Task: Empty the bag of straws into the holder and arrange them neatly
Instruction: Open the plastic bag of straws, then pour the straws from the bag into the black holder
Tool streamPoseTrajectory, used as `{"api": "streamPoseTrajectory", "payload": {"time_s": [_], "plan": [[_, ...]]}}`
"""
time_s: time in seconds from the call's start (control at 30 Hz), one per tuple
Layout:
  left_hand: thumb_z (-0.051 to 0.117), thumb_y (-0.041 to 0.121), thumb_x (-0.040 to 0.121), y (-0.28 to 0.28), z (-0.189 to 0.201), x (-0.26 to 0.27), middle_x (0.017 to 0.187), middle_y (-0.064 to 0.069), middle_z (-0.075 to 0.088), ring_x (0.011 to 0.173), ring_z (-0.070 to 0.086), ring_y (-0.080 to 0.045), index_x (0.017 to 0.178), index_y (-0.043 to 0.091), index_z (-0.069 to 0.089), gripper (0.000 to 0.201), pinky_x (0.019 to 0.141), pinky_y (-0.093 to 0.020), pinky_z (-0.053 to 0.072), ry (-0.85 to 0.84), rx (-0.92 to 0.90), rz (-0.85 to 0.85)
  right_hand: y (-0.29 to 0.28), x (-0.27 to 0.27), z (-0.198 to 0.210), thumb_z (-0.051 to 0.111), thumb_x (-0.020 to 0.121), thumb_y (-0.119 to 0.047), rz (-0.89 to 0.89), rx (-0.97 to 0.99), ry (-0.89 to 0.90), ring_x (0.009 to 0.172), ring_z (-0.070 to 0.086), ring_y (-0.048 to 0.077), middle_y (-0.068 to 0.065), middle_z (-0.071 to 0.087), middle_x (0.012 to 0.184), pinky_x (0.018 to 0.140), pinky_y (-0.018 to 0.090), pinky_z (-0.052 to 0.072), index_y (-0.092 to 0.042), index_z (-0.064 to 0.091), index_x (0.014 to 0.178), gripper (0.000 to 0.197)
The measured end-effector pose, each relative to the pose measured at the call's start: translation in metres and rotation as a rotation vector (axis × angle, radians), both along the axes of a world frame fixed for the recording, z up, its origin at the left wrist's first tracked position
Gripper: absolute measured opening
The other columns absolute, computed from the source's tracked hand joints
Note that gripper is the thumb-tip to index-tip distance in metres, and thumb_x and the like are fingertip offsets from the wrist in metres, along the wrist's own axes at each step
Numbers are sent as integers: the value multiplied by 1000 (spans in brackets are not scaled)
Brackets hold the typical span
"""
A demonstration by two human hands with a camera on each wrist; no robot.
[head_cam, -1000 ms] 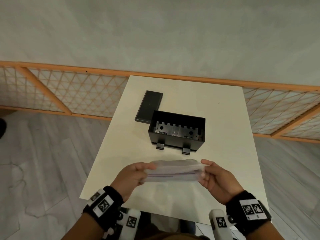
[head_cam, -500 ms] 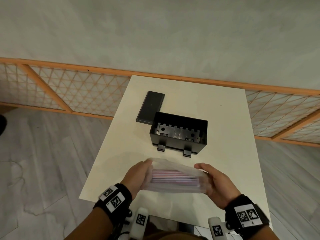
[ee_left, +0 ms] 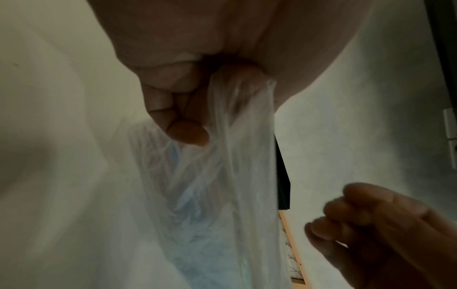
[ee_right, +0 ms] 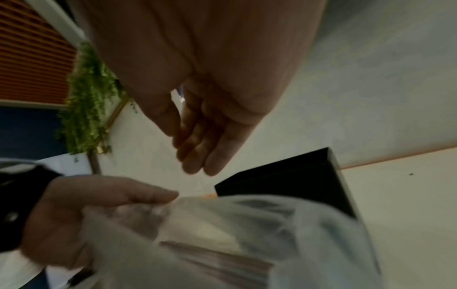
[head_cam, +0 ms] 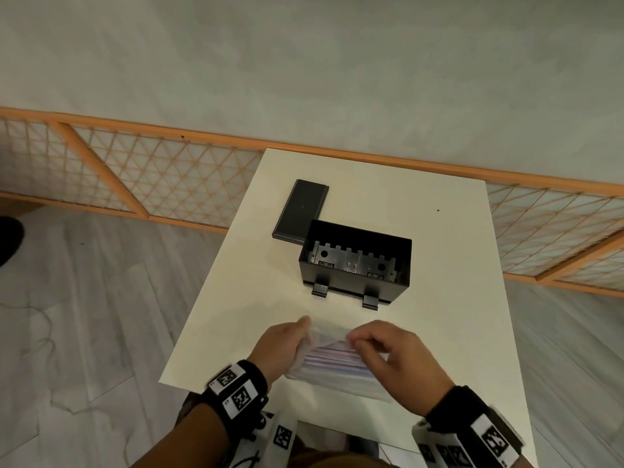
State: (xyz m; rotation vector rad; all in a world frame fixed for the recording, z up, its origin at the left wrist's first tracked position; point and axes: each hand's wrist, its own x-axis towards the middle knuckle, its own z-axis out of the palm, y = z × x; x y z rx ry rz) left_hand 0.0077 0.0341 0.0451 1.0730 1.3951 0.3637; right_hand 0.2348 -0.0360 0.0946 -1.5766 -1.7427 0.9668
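Note:
A clear plastic bag of striped straws (head_cam: 337, 364) lies slanted above the near part of the white table (head_cam: 445, 282). My left hand (head_cam: 302, 332) grips its bunched left end, with thumb and fingers pinching the plastic (ee_left: 230, 121). My right hand (head_cam: 359, 339) hovers over the bag's top edge with fingers loosely bent (ee_right: 197, 156) and holds nothing. The black open holder (head_cam: 344, 282) stands just beyond the hands, with a notched metal insert inside and no straws in it. Its dark corner (ee_right: 296, 179) shows behind the bag (ee_right: 247, 234).
The holder's flat black lid (head_cam: 300, 211) lies on the table behind the holder's left end. An orange lattice fence (head_cam: 152, 177) runs along the wall past the table's far edge. Grey floor lies on both sides.
My right hand has let go of the bag's right end and moved left over the bag. The bag has swung closer to me and now slants; my left hand keeps its grip.

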Motion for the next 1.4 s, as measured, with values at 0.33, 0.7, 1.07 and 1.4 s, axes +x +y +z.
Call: {"api": "streamPoseTrajectory", "payload": {"time_s": [0.33,0.7,1.07,1.4], "plan": [[68,28,95,8,-22,-25,93,-3,74,83,66,-18,90,20,75,12,72,-34,54,66,107,87,14,-6,-74,59,89,-51,156,-293,-595,137,45,18,-2,46,151,115,29,36,-25,35,153,73],[61,77,74,-17,-26,14,161,2,21,150,16,-19,155,29,22,102,126,-49,5,616,755,-924,6,-8,-106,63,74,-65,287,-307,-755,139,42,21,-10,47,151,117,43,29,-41,32,151,86],[75,32,80,-5,-63,40,121,-8,55,104,57,-32,128,18,43,60,79,-41,43,819,556,-1086,2,15,-116,61,86,-37,227,-327,-692,122,57,21,1,59,135,106,29,45,-23,55,134,50],[71,41,78,11,-16,34,96,-2,64,80,63,-25,113,22,47,47,71,-36,55,583,522,-1133,9,29,-66,76,50,-76,259,-454,-507,106,58,7,-15,64,116,98,27,49,-40,56,126,86]]}}
